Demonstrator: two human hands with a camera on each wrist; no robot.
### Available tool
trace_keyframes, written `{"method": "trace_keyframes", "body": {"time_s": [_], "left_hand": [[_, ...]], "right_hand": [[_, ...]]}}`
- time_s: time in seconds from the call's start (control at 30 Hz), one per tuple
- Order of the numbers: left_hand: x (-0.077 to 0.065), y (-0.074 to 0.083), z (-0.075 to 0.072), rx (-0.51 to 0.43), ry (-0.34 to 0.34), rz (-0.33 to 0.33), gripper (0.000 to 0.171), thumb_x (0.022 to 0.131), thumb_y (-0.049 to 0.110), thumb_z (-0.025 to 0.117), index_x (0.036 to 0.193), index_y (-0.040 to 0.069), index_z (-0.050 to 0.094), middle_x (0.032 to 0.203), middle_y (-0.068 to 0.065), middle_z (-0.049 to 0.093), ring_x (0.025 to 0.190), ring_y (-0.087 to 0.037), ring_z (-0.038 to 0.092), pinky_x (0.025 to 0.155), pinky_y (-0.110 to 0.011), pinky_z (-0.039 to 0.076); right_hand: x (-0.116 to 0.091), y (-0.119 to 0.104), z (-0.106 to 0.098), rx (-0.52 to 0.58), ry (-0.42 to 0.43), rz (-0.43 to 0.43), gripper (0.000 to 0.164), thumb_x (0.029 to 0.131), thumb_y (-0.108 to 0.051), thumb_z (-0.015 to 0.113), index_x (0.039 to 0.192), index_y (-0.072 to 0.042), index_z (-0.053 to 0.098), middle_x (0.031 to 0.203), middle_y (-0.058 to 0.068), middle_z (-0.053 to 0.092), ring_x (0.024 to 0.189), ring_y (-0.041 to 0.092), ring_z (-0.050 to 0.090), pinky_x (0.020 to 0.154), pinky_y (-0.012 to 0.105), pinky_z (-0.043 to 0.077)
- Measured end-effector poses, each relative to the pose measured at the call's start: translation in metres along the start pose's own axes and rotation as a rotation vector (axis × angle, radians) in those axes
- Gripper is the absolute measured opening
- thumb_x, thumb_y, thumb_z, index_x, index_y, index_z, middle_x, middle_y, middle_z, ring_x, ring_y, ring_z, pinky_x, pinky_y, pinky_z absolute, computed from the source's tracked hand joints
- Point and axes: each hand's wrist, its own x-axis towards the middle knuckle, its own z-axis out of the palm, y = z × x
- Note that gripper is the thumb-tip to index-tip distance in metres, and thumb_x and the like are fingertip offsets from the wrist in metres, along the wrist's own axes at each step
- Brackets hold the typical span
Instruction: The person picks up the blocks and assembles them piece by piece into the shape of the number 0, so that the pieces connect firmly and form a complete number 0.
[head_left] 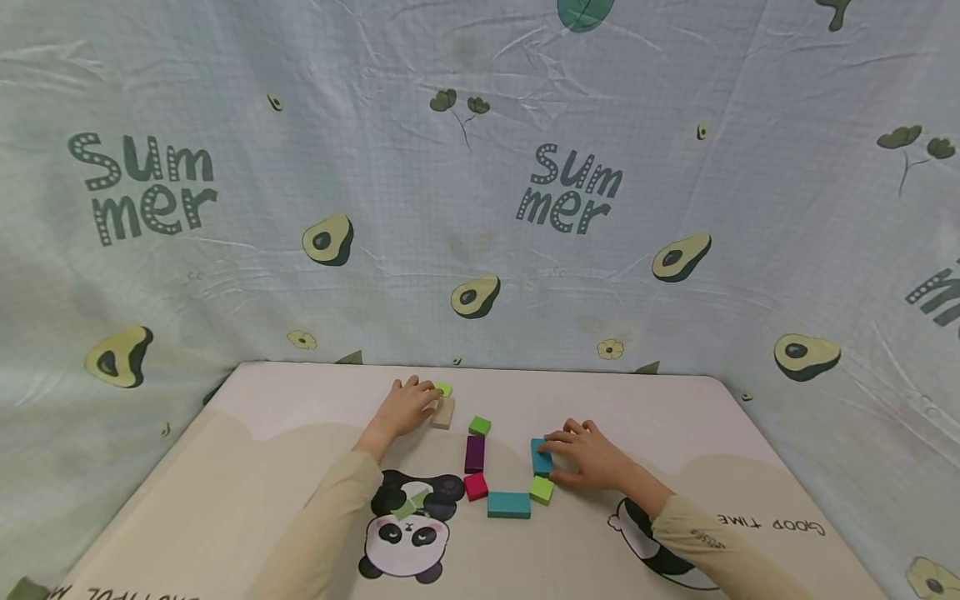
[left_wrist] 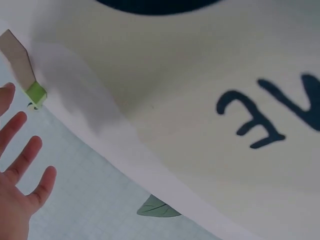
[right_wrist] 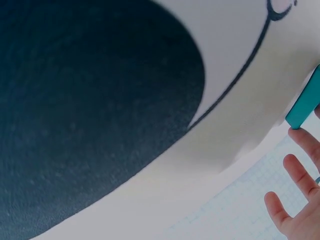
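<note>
My right hand [head_left: 592, 457] is at a teal block [head_left: 540, 458], one finger over its top and the thumb by its near end. In the right wrist view a fingertip meets the end of the teal block [right_wrist: 304, 102], while other fingers are spread. My left hand [head_left: 405, 407] is beside a plain wooden block [head_left: 443, 413], its fingertips close to a light green block [head_left: 444, 389] at that block's far end. Spread fingers of the left hand [left_wrist: 17, 185] show in the left wrist view. Its thumb is hidden in the head view.
Between the hands, blocks form a U: a green cube [head_left: 479, 426], a purple block [head_left: 475, 454], a red cube [head_left: 476, 487], a second teal block [head_left: 508, 505] and a lime cube [head_left: 542, 490]. The table [head_left: 247, 467] has printed pandas. A patterned cloth [head_left: 390, 183] hangs behind.
</note>
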Motion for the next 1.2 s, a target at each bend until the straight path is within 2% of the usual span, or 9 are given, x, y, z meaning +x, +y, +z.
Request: {"method": "trace_keyframes", "body": {"time_s": [0.23, 0.47, 0.67, 0.8, 1.03, 1.13, 1.2], "left_hand": [[0.004, -0.004, 0.003, 0.008, -0.101, -0.062, 0.039, 0.081, 0.014, 0.063, 0.119, 0.012, 0.055, 0.118, -0.009, 0.058, 0.103, -0.034, 0.049, 0.079, -0.055, 0.039], [0.008, -0.007, 0.007, 0.018, -0.202, -0.108, 0.051, 0.082, 0.018, 0.061, 0.13, 0.013, 0.045, 0.134, -0.005, 0.047, 0.115, -0.037, 0.042, 0.086, -0.057, 0.035], [0.011, -0.007, 0.013, 0.068, -0.242, -0.111, 0.05, 0.085, 0.022, 0.057, 0.132, 0.015, 0.042, 0.136, -0.002, 0.044, 0.118, -0.035, 0.039, 0.089, -0.056, 0.034], [0.01, -0.008, 0.016, 0.055, -0.23, -0.116, 0.044, 0.086, 0.021, 0.055, 0.129, 0.015, 0.046, 0.134, -0.003, 0.047, 0.118, -0.036, 0.039, 0.089, -0.057, 0.033], [0.007, -0.01, 0.019, 0.044, -0.13, -0.085, 0.024, 0.085, 0.014, 0.056, 0.109, 0.012, 0.055, 0.131, -0.004, 0.05, 0.106, -0.033, 0.044, 0.079, -0.053, 0.038], [0.006, -0.009, 0.017, 0.049, -0.105, -0.071, 0.02, 0.084, 0.012, 0.058, 0.103, 0.011, 0.056, 0.123, -0.004, 0.057, 0.099, -0.03, 0.047, 0.075, -0.05, 0.04], [0.005, -0.008, 0.015, 0.055, -0.086, -0.062, 0.022, 0.083, 0.011, 0.059, 0.104, 0.011, 0.057, 0.114, -0.006, 0.062, 0.095, -0.029, 0.048, 0.073, -0.049, 0.04]], "right_hand": [[-0.001, 0.0, 0.001, -0.006, 0.016, -0.001, 0.041, 0.08, -0.043, 0.06, 0.117, -0.025, 0.056, 0.117, -0.002, 0.058, 0.092, 0.013, 0.042, 0.072, 0.032, 0.031], [-0.001, 0.0, 0.002, -0.012, 0.01, -0.003, 0.041, 0.08, -0.043, 0.06, 0.117, -0.025, 0.056, 0.117, -0.002, 0.058, 0.091, 0.013, 0.042, 0.071, 0.033, 0.031], [-0.001, 0.001, 0.004, -0.01, 0.027, -0.006, 0.042, 0.08, -0.042, 0.061, 0.118, -0.025, 0.056, 0.116, -0.001, 0.059, 0.091, 0.013, 0.043, 0.071, 0.032, 0.031], [-0.001, 0.003, 0.006, -0.007, 0.048, -0.016, 0.041, 0.079, -0.042, 0.062, 0.117, -0.025, 0.056, 0.116, -0.002, 0.059, 0.09, 0.012, 0.042, 0.07, 0.031, 0.029], [-0.001, 0.003, 0.007, 0.0, 0.049, -0.011, 0.041, 0.079, -0.042, 0.062, 0.116, -0.025, 0.057, 0.115, -0.002, 0.059, 0.091, 0.012, 0.042, 0.071, 0.031, 0.03], [-0.001, 0.004, 0.007, 0.0, 0.061, -0.021, 0.041, 0.078, -0.042, 0.063, 0.115, -0.024, 0.058, 0.114, -0.001, 0.06, 0.091, 0.012, 0.043, 0.07, 0.031, 0.03], [-0.001, 0.003, 0.007, -0.004, 0.066, -0.025, 0.04, 0.078, -0.041, 0.063, 0.114, -0.024, 0.058, 0.114, -0.001, 0.06, 0.09, 0.013, 0.043, 0.07, 0.031, 0.03]]}}
